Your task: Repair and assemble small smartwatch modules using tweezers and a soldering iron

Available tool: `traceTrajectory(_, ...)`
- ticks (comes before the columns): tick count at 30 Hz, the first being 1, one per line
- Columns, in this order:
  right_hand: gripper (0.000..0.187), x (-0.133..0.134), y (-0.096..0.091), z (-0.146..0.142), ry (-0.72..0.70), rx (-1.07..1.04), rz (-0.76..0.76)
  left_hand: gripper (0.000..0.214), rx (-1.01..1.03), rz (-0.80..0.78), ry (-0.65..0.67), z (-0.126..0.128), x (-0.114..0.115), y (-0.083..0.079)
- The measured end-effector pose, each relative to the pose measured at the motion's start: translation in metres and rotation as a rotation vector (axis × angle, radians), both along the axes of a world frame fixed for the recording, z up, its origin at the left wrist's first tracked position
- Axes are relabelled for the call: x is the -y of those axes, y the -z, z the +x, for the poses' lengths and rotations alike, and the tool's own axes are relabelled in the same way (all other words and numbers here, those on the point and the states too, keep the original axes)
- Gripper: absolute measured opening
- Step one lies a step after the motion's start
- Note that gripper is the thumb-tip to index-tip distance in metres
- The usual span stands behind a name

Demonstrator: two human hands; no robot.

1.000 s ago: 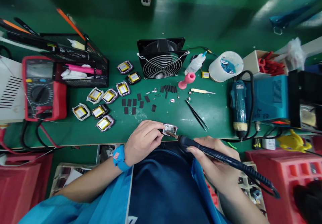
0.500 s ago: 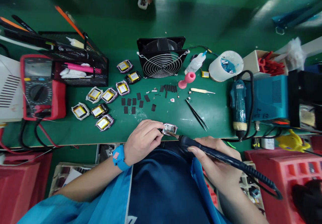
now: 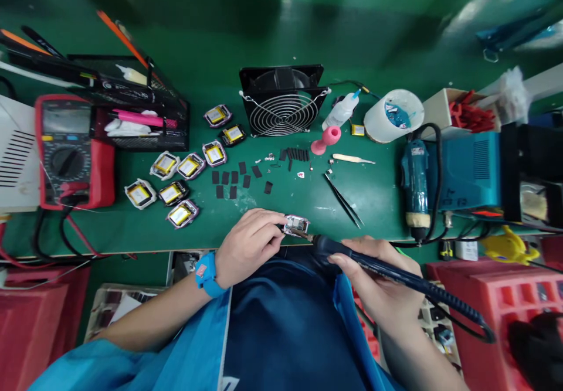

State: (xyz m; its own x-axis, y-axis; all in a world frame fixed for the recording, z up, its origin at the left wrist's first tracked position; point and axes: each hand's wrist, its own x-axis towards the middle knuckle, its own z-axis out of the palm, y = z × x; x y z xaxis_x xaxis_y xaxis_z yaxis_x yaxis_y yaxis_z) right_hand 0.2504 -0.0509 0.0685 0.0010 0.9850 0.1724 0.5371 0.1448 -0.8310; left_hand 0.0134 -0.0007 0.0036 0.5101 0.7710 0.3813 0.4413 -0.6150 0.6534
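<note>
My left hand (image 3: 248, 244) pinches a small watch case (image 3: 297, 225) with a silvery inside at the front edge of the green bench (image 3: 373, 194). My right hand (image 3: 380, 279) is wrapped round a dark blue soldering iron (image 3: 396, 274), and its tip touches the case's near side. A blue wrist strap (image 3: 206, 274) sits on my left wrist. Left of the case lie several similar watch cases with yellow batteries (image 3: 180, 174). Small black pads (image 3: 237, 181) lie just beyond my left hand.
A black fan (image 3: 281, 101) stands at the bench's middle back. Black tweezers (image 3: 343, 200), a pink stand (image 3: 326, 139) and a glue bottle (image 3: 341, 111) lie to its right. A red multimeter (image 3: 65, 150) and mesh basket (image 3: 132, 109) are left; an electric screwdriver (image 3: 414, 186) is right.
Another person's hand at the far top edge has left the view. My hands, the case and the iron have hardly moved.
</note>
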Motion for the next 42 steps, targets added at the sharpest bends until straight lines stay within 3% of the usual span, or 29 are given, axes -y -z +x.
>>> traceTrajectory(31, 0.011, 0.001, 0.004, -0.003, 0.020, -0.054, -0.026, 0.021, 0.011, -0.030, -0.028, 0.001, 0.002, 0.000)
traceTrajectory(38, 0.014, 0.007, 0.008, 0.010, 0.220, -0.219, 0.036, 0.017, 0.078, -0.168, -0.080, -0.005, 0.001, -0.016)
traceTrajectory(42, 0.023, 0.010, 0.012, 0.014, 0.166, -0.160, 0.064, 0.014, -0.020, -0.169, -0.194, -0.022, -0.010, -0.026)
